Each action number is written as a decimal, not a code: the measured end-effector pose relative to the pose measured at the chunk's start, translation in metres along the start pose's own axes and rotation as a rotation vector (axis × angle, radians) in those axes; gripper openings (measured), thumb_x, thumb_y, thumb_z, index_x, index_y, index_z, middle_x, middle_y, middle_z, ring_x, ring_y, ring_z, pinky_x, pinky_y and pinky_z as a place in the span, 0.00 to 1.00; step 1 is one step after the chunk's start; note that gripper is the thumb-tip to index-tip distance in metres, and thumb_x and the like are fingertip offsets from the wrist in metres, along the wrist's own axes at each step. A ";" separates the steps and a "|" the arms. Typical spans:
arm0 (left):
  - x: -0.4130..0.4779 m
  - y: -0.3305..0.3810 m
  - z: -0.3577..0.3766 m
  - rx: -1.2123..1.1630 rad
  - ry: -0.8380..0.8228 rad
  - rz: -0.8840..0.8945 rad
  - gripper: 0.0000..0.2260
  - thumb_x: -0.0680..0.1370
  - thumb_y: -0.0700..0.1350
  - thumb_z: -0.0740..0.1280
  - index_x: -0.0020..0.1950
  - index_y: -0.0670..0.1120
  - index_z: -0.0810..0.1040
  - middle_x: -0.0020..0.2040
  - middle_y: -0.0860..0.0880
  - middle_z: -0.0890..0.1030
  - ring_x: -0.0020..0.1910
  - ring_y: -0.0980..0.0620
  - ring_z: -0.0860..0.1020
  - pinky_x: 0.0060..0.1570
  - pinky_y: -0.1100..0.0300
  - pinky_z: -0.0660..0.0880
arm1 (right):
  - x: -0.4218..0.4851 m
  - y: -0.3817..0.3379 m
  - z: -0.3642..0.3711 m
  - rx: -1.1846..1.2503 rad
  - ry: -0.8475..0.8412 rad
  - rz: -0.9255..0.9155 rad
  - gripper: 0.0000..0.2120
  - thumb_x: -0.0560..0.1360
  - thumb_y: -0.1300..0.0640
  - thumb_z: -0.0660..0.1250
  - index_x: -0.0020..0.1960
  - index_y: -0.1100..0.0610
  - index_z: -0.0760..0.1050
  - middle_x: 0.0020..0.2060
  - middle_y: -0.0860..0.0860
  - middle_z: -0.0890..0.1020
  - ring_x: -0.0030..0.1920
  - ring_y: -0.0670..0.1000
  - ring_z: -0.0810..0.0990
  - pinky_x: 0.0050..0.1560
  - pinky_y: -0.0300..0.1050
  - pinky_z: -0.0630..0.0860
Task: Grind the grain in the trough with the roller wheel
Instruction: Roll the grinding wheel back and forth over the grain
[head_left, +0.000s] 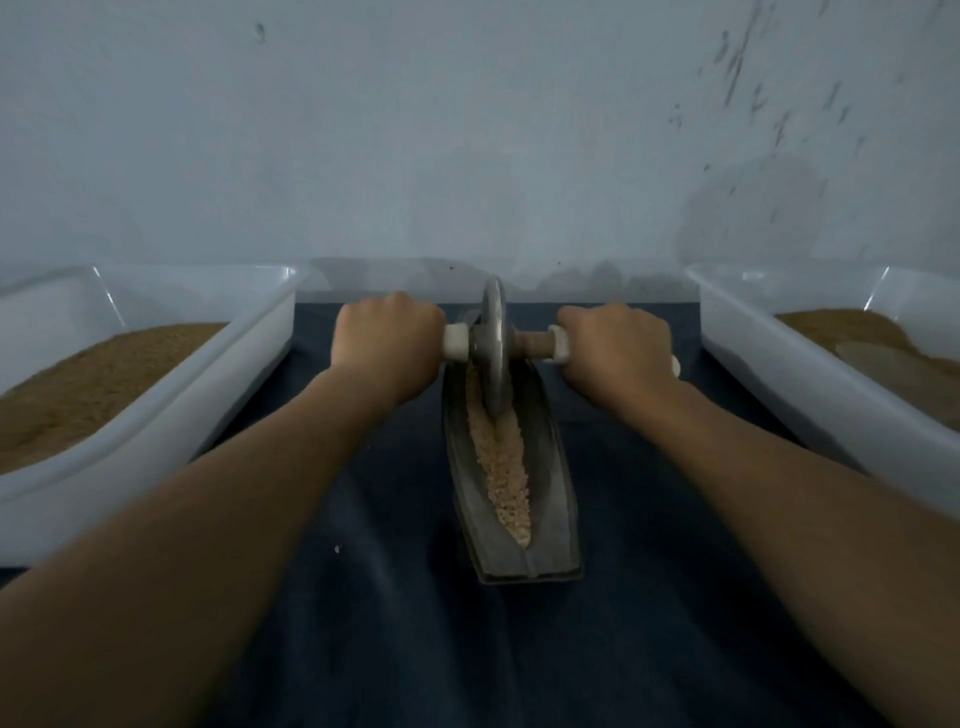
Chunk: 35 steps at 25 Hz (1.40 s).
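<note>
Dark blue cloth (395, 623) covers the work surface, and I can't tell if that's a table or the floor underneath. The long metal trough (462, 499) points straight away from the person, which makes sense, since pushing and pulling then runs along the groove. The roller wheel (493, 348) stands upright on its edge at the far end of the trough, down in the grain (504, 467), which lies in a pale strip along the bottom.

The left hand (387, 345) and right hand (615, 348) are each wrapped tight around one end of the axle (535, 343), knuckles up and arms stretched out. My guess is that one hand per side keeps the wheel from tipping and spreads the weight evenly. The grain nearer the person looks pretty coarse, so I'd say plenty of rolling is left.

A white tub (249, 364) sits just left of the trough and another tub (753, 364) just right, both holding brown powdery stuff, probably handy for scooping. Behind it all is a plain pale wall (467, 130) with scuff marks on the right, and the light is dim.
</note>
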<state>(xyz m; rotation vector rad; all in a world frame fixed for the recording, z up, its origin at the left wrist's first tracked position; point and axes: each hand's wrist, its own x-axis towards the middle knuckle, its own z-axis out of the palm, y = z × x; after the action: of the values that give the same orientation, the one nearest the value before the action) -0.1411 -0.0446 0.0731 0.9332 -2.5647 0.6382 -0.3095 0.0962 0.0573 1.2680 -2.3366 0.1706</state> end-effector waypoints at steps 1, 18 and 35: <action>0.011 0.002 0.000 0.016 -0.050 0.010 0.06 0.78 0.44 0.65 0.52 0.49 0.80 0.45 0.46 0.79 0.44 0.43 0.80 0.36 0.53 0.68 | 0.007 0.001 0.003 0.013 -0.052 0.015 0.02 0.77 0.54 0.66 0.48 0.50 0.72 0.43 0.51 0.80 0.44 0.57 0.80 0.37 0.47 0.68; -0.030 -0.011 0.020 -0.083 0.128 0.069 0.12 0.71 0.46 0.69 0.38 0.50 0.65 0.30 0.53 0.62 0.26 0.48 0.63 0.27 0.59 0.57 | -0.017 0.013 -0.007 -0.132 0.114 -0.152 0.17 0.71 0.50 0.72 0.39 0.47 0.62 0.31 0.44 0.69 0.29 0.50 0.67 0.28 0.40 0.58; -0.061 -0.020 0.013 -0.112 0.240 0.209 0.19 0.62 0.45 0.72 0.35 0.51 0.59 0.25 0.53 0.65 0.21 0.50 0.59 0.29 0.64 0.47 | -0.066 0.030 0.000 0.016 0.287 -0.210 0.12 0.68 0.42 0.62 0.40 0.46 0.61 0.28 0.43 0.53 0.24 0.51 0.58 0.30 0.35 0.45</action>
<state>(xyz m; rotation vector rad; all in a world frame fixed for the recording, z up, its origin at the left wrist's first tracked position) -0.0854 -0.0331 0.0405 0.5216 -2.4694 0.6144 -0.3034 0.1631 0.0297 1.3867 -1.9518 0.2827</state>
